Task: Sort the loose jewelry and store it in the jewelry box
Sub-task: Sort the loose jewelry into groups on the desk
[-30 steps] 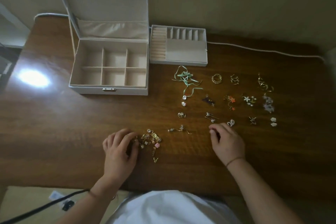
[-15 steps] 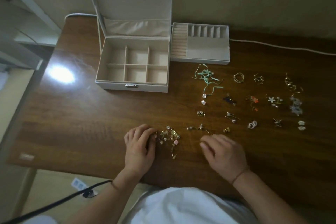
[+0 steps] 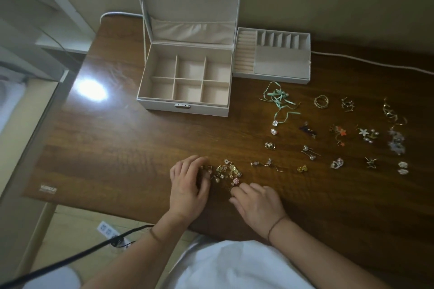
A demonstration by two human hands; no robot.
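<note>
A tangled pile of small gold jewelry (image 3: 226, 172) lies on the wooden table (image 3: 117, 148) near its front edge. My left hand (image 3: 189, 186) rests at the pile's left edge with bent fingers touching the pieces; its fingertips are hidden, so a pinch cannot be told. My right hand (image 3: 258, 205) reaches in from the right, its fingertips at the pile's lower right by a pink piece (image 3: 235, 180). The white jewelry box (image 3: 185, 106) stands open behind, its compartments bare. Its removable tray (image 3: 281, 78) sits to the right of it.
Sorted pieces are spread over the table's right half: a green ribbon necklace (image 3: 279, 98), gold rings (image 3: 321, 102), flower earrings (image 3: 366, 134), a small gold piece (image 3: 302, 168) and several others. A white cable (image 3: 375, 64) runs along the back. The table's left edge drops to the floor.
My right hand left a small gold piece on the table among the sorted ones, then moved left to the pile. My left hand stayed at the pile. The camera view shifted left.
</note>
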